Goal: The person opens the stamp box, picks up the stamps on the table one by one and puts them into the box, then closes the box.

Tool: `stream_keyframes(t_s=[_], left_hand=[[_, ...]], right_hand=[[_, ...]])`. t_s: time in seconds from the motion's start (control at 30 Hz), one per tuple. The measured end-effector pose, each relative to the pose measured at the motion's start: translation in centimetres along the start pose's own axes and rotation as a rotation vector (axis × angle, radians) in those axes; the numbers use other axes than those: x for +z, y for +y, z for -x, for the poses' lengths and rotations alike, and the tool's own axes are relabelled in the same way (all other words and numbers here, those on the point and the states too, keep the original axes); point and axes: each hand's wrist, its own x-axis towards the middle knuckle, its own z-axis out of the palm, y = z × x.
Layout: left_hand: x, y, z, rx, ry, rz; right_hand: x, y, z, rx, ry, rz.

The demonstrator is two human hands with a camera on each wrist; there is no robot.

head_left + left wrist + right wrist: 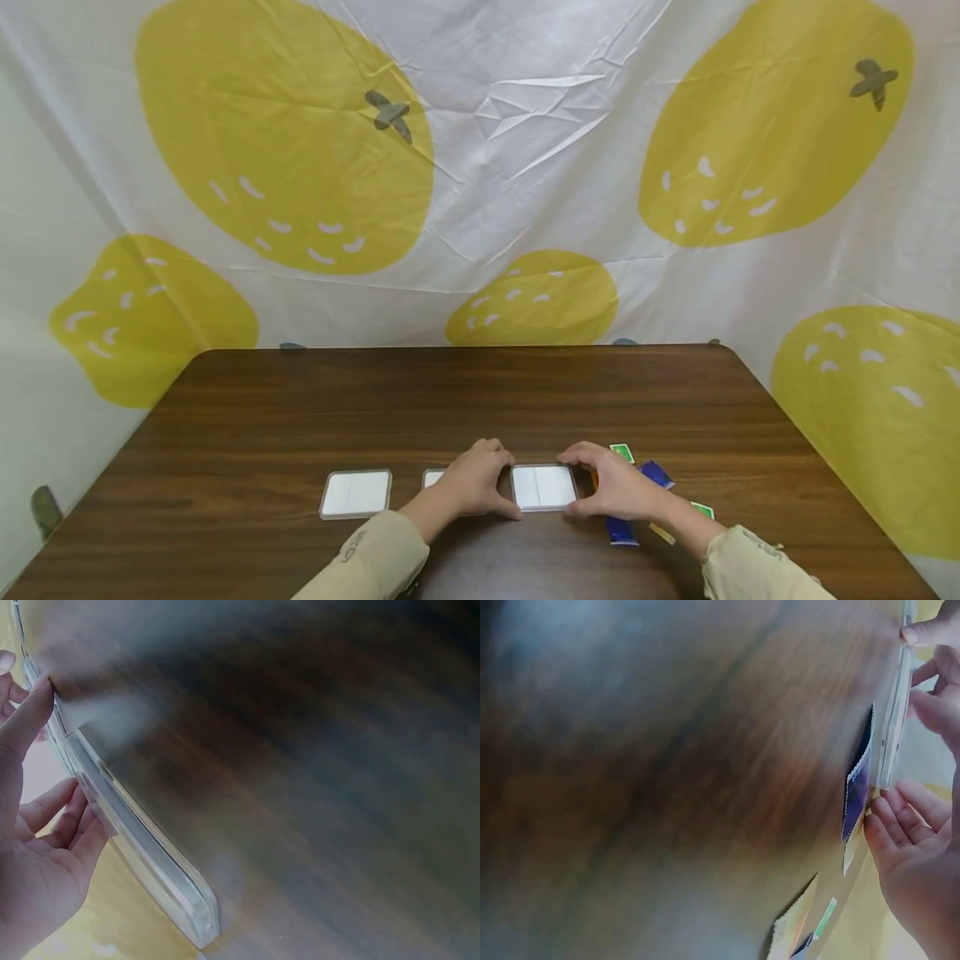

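Observation:
A shallow clear case (pixel 543 487) with a white inside split by a thin line lies on the table between both hands. My left hand (pixel 474 479) holds its left side, the thumb at the near corner and the fingertips at the far one. On the right side my right hand (pixel 618 483) spans the case's two corners the same way. In the left wrist view, the fingers (pixel 64 814) of the left hand are beside the end of a second clear case (pixel 150 847). That second case (pixel 432 477) is mostly covered by the left hand in the head view.
A third clear case (pixel 356 494) lies to the left. Around the right hand are blue packets (pixel 622 532), green-and-white pieces (pixel 622 452) and a yellowish piece (pixel 662 534), some under the forearm. The brown table (pixel 450 392) ends at a lemon-print cloth (pixel 525 208).

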Motion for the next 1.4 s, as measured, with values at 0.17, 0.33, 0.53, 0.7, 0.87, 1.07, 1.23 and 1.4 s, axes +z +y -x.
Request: stream_keyframes(t_s=[0.17, 0.33, 0.53, 0.7, 0.87, 1.07, 1.23, 1.4], left_hand=[[-0.1, 0.1, 0.1, -0.017, -0.009, 0.003], [-0.2, 0.1, 0.1, -0.020, -0.010, 0.018], [0.0, -0.2, 0.1, -0.023, -0.009, 0.024], [0.1, -0.3, 0.0, -0.024, -0.012, 0.028], [0.0, -0.2, 0.0, -0.019, -0.012, 0.024], [0.0, -0.1, 0.1, -0.008, 0.000, 0.016], [0.0, 0.0, 0.0, -0.009, 0.002, 0.009], [0.1, -0.1, 0.0, -0.014, 0.005, 0.001]], right_hand=[[0.0, -0.3, -0.4, -0.033, -0.029, 0.134], [-0.1, -0.5, -0.7, -0.026, -0.059, 0.212], [-0.2, -0.7, -0.8, -0.020, -0.073, 0.204], [-0.1, -0.6, -0.9, -0.010, -0.071, 0.198], [-0.2, -0.4, -1.0, -0.025, -0.056, 0.187], [-0.3, -0.3, -1.1, -0.035, -0.062, 0.176], [-0.5, -0.3, -1.1, -0.038, -0.072, 0.180], [-0.7, -0.3, -1.2, -0.053, -0.075, 0.195]])
